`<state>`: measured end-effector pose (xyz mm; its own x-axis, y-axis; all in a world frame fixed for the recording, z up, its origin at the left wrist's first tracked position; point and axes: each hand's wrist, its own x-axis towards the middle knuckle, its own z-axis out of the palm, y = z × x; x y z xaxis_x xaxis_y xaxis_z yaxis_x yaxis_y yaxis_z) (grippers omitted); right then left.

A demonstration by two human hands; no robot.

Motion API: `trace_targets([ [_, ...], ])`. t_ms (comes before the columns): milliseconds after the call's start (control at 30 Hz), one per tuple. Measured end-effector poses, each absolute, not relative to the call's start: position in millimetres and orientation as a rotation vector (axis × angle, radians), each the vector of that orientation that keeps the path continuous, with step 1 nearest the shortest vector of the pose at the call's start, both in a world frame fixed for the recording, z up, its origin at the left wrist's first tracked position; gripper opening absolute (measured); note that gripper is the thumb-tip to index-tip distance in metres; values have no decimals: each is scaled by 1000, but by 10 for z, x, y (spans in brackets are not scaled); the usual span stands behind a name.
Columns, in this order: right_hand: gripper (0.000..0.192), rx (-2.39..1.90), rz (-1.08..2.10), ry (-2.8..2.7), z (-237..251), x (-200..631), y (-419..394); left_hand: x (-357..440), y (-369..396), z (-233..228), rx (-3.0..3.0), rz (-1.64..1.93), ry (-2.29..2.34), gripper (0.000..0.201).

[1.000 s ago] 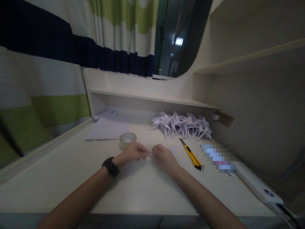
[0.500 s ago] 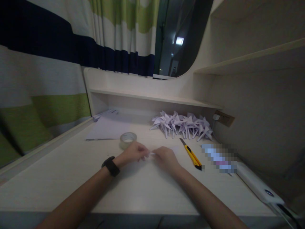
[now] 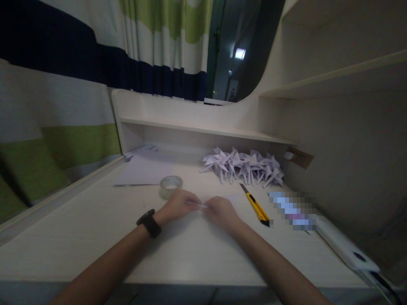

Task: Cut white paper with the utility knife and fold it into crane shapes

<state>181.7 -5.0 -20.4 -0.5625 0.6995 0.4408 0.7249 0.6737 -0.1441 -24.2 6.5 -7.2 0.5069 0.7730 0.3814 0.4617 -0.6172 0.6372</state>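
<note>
two bare hands met over the pale counter (image 3: pixel 197 250). the left hand (image 3: pixel 178 205), a black watch (image 3: pixel 149 223) on its wrist, and the right hand (image 3: pixel 221 212) each pinched an end of a small paper piece (image 3: pixel 197 205), grip clenched. beyond lay a tape roll (image 3: pixel 171 185) and a yellow utility knife (image 3: pixel 256 205); farther back, a heap of folded paper cranes (image 3: pixel 243 166).
</note>
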Motion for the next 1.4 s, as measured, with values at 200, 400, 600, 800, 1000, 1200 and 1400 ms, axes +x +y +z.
trace_targets([
  [200, 15, -1131, -127, -2403, -196, 1833, -36, -262, 68, -87, 2444, 860, 1020, 29],
  [400, 14, -1169, -163, -2447, -198, 1856, -7, -308, 48, -55, 2666, 646, 1259, 28],
  [600, 12, -1060, -167, -2390, -233, 1863, 19, -239, 21, -152, 2793, 706, 1220, 22],
  [800, 11, -904, -131, -2145, -231, 1903, 49, -301, 92, -106, 2842, 812, 1286, 19],
  [1000, 12, -737, -44, -1899, -148, 1830, -66, -352, 116, -29, 2848, 1100, 1260, 21],
  [1200, 9, -728, -19, -1796, -55, 1757, -181, -332, 141, -93, 2782, 1248, 1125, 19],
  [1400, 7, -708, -55, -1807, -18, 1722, -244, -165, -23, -118, 2729, 1319, 1000, 27],
])
